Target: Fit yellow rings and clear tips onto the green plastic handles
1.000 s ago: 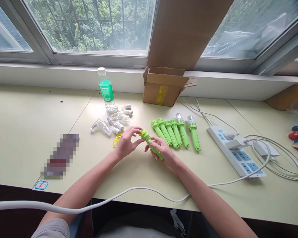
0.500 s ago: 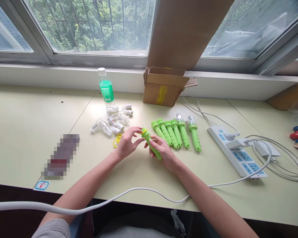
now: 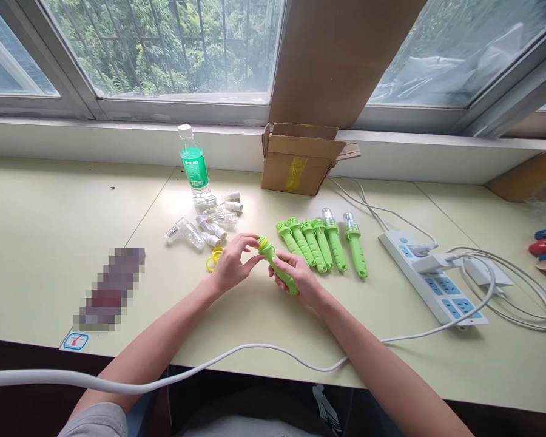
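Observation:
My right hand [image 3: 298, 276] grips a green flashlight body [image 3: 269, 250] by its ribbed handle, tilted with the threaded end up and to the left. Around that end sits a yellow ring [image 3: 262, 242], and the fingers of my left hand [image 3: 232, 264] close on it from the left. Beside the left hand lie loose yellow rings [image 3: 213, 261]. Several more green bodies [image 3: 304, 243] rest in a row to the right; two flashlights [image 3: 355, 249] carry clear caps. Behind the left hand is a group of clear plastic parts with white ends [image 3: 216, 226].
A green-labelled bottle [image 3: 194, 164] and an open cardboard box [image 3: 298, 161] stand near the window sill. On the right lies a white power strip [image 3: 430, 279] with plugs and coiled cables. One white cable [image 3: 273, 347] crosses in front of my forearms. A blurred dark object [image 3: 113, 288] lies left.
Both hands stay almost in place around the green flashlight body. The right fingers and the body's lower end have shifted very slightly; the view has drifted a little.

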`<action>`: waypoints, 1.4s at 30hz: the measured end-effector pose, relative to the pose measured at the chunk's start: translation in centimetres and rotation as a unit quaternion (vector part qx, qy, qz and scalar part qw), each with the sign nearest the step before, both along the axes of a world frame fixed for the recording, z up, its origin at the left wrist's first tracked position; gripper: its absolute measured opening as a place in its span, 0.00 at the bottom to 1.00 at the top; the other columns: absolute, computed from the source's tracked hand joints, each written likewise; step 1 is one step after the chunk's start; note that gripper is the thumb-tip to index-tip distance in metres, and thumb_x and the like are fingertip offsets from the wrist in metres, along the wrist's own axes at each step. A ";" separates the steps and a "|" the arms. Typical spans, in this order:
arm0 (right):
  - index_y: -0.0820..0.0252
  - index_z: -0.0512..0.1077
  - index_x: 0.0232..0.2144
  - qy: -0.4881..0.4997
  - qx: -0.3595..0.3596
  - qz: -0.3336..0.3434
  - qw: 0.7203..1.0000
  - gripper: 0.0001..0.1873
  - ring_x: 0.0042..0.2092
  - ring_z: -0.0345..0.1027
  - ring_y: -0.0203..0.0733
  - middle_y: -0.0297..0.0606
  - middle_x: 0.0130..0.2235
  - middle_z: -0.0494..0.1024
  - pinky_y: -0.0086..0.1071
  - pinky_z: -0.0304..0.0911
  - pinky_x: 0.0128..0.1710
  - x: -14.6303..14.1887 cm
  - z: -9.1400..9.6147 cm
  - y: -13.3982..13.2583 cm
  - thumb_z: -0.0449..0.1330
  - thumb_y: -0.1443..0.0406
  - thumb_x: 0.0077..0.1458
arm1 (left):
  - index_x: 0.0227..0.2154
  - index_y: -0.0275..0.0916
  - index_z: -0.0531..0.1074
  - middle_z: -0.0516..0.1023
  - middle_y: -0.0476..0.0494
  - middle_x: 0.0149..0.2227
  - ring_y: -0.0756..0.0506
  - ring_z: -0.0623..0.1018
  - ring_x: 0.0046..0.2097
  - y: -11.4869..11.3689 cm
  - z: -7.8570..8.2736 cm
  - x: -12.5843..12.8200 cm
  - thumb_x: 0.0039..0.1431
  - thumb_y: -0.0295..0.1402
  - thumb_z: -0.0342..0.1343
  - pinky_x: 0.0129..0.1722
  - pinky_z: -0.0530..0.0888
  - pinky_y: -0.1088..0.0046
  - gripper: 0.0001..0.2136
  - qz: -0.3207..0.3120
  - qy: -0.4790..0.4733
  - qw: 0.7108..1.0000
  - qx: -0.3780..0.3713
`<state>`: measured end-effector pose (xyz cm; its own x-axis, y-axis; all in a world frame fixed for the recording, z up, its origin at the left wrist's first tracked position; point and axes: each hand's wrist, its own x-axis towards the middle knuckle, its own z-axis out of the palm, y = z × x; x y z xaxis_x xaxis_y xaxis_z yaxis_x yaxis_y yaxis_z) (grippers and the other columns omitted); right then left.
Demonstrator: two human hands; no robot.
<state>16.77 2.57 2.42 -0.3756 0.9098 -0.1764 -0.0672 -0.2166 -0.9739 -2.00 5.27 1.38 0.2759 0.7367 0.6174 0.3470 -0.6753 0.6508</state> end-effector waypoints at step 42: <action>0.60 0.70 0.38 -0.025 -0.004 -0.007 1.000 0.17 0.17 0.57 0.29 0.30 0.23 0.69 0.23 0.51 0.12 -0.1 0.0 0.0 0.62 0.55 0.50 | 0.37 0.39 0.67 0.75 0.43 0.43 0.48 0.76 0.42 0.1 -0.5 -0.2 0.56 0.29 0.57 0.36 0.79 0.69 0.07 0.015 0.026 0.999 0.035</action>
<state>16.71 2.57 2.44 -0.3542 0.9130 -0.2026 -0.0215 -0.2245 -0.9742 -2.19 5.41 0.88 0.2879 0.7001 0.6535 0.4001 -0.7079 0.5821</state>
